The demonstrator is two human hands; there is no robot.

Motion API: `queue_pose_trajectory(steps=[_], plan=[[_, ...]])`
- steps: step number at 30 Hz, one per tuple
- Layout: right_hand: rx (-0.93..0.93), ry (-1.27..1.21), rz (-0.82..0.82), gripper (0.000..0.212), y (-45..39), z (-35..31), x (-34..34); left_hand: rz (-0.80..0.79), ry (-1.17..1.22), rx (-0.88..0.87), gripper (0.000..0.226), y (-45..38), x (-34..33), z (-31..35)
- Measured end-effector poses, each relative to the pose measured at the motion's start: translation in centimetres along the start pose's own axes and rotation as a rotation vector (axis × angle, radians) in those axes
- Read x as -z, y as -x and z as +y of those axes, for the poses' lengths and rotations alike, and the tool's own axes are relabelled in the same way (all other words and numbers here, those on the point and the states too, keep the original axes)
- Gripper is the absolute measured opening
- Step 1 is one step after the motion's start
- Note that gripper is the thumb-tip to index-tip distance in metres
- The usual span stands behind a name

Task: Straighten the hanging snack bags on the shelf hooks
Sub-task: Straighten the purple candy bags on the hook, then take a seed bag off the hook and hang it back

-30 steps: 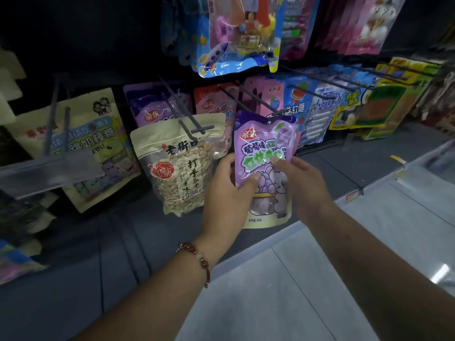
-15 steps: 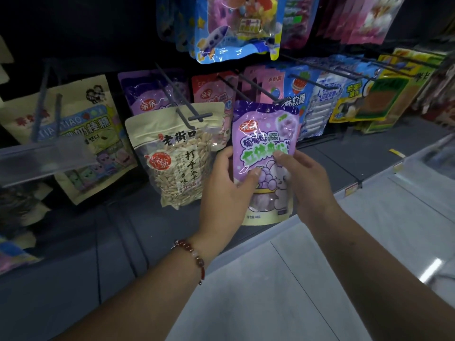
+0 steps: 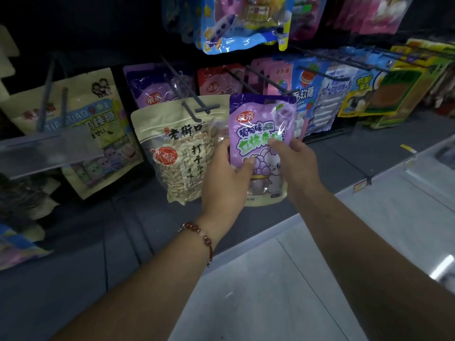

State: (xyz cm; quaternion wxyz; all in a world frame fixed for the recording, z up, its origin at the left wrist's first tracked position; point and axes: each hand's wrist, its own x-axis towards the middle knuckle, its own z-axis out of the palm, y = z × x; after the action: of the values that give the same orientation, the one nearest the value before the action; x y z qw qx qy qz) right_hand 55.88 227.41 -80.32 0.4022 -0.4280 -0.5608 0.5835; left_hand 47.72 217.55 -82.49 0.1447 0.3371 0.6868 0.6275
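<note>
Purple grape snack bag [image 3: 258,124] held upright between both hands, just right of the beige seed bag [image 3: 177,153] hanging at the near end of its hook [image 3: 197,104]. Left hand [image 3: 226,178] gripping the bag's lower left edge, thumb pressed on the front; right hand [image 3: 295,166] pinching the right side, fingers laid across the printed face. Long axis vertical, top edge level with the tip of a dark hook [image 3: 268,81] running back and left toward the far panel. Hang hole not visible, possibly just short of that tip. Both hands equally near, below the bag's middle, so next probably a lift and push away along the peg.
</note>
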Motion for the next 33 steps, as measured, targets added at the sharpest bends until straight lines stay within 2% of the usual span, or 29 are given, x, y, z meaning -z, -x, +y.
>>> queue_pose_trajectory(steps=[3,7,10,12,14,16,19,21,23,27,28,31,33], plan=[[0.068,0.13,0.003,0.029,-1.0,0.9,-0.6,-0.034,-0.164,-0.042,0.04,-0.3,0.5,-0.4],[0.123,0.268,0.026,0.05,-1.5,1.8,0.1,-0.102,-0.419,-0.142,0.065,-0.1,2.1,-0.9],[0.284,0.439,0.106,0.074,-0.1,2.0,0.3,-0.1,-0.706,-0.27,0.073,0.3,4.2,-1.3],[0.452,0.595,0.102,0.079,2.0,2.3,-0.2,-0.061,-0.892,-0.359,0.071,0.5,5.9,-1.7],[0.618,0.76,0.021,0.078,4.2,2.5,-1.4,-0.014,-1.015,-0.411,0.068,0.5,7.3,-2.1],[0.687,0.883,-0.149,0.076,5.2,2.8,-3.0,0.011,-1.085,-0.415,0.067,0.5,8.4,-2.0],[0.641,0.912,-0.404,0.079,5.1,2.0,-5.4,0.045,-1.122,-0.366,0.078,0.0,9.6,-1.9],[0.553,0.827,-0.47,0.083,4.3,1.5,-7.0,0.078,-1.125,-0.32,0.088,-0.5,10.3,-2.0],[0.465,0.737,-0.406,0.08,3.1,0.6,-8.4,0.118,-1.108,-0.276,0.095,-1.0,10.7,-2.1],[0.347,0.417,-0.128,0.037,0.4,-1.0,-9.9,0.131,-0.902,-0.197,0.098,-2.0,11.1,-1.9],[0.296,0.37,-0.113,0.032,-0.2,-1.1,-10.0,0.109,-0.826,-0.177,0.099,-2.2,11.1,-2.0],[0.117,0.207,-0.25,0.027,-1.4,-1.2,-10.4,0.046,-0.684,-0.166,0.099,-2.2,11.2,-2.2],[0.069,0.169,-0.239,0.017,-1.6,-1.2,-10.5,0.032,-0.66,-0.19,0.097,-1.9,11.2,-2.5]])
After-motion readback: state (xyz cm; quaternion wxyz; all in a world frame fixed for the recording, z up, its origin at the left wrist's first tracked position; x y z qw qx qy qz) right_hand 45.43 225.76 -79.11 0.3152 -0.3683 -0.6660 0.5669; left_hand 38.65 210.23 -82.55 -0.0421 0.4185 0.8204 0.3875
